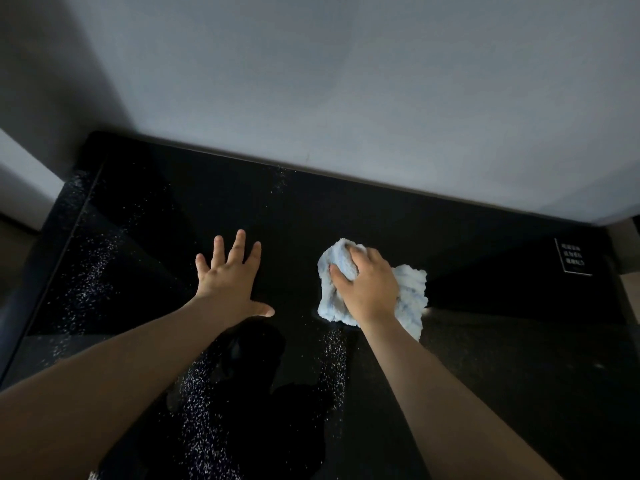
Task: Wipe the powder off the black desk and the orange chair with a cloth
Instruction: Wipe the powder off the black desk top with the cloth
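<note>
Black desk fills my view; the pale blue cloth sits on it, gripped by my right hand. Meanwhile my left hand lies flat, fingers spread. Powder lies between my forearms and left of the left hand (chair unseen): much left, I judge.

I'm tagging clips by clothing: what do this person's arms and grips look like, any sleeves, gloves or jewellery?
The left forearm and right forearm are bare right to the picture's edge, with no sleeve showing. The left grip and right grip are bare hands: no gloves, and no ring, watch or wristband is visible on either. No markings show.
</note>
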Demonstrator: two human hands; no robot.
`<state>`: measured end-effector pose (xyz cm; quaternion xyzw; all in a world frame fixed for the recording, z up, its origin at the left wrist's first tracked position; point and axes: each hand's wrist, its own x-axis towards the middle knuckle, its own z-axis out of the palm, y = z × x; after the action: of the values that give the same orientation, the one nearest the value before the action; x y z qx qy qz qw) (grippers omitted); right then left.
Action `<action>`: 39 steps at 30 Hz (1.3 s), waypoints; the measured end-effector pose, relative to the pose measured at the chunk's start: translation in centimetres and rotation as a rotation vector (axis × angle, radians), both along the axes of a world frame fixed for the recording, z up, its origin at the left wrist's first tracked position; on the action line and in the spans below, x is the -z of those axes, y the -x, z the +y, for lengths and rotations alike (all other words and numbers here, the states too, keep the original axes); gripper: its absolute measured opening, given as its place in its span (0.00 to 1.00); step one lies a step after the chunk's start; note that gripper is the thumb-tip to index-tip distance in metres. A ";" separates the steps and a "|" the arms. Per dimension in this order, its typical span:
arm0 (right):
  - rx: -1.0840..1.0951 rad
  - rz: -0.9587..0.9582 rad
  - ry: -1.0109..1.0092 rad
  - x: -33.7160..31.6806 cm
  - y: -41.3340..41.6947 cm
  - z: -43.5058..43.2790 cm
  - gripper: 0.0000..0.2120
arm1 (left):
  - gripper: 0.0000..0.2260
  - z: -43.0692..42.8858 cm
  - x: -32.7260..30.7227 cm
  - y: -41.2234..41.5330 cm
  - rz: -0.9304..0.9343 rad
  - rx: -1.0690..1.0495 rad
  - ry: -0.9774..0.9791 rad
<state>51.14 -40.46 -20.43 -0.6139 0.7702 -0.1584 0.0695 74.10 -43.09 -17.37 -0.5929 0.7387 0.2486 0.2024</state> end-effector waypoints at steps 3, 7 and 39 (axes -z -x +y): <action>0.002 0.002 0.002 0.1 -0.1 1.2 0.21 | 0.55 2.3 -0.4 -0.4 0.079 0.045 0.003; 0.001 0.016 -0.011 0.2 -0.4 3.0 0.22 | 0.57 6.3 -0.8 -1.4 0.044 0.167 -0.023; 0.084 -0.003 -0.086 -0.1 -3.5 19.0 0.24 | 0.64 11.3 0.4 -1.5 -0.065 0.210 -0.057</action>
<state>54.67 -21.43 -20.33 -0.5773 0.8012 -0.1289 0.0904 75.57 -31.83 -17.79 -0.5139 0.7826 0.2274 0.2680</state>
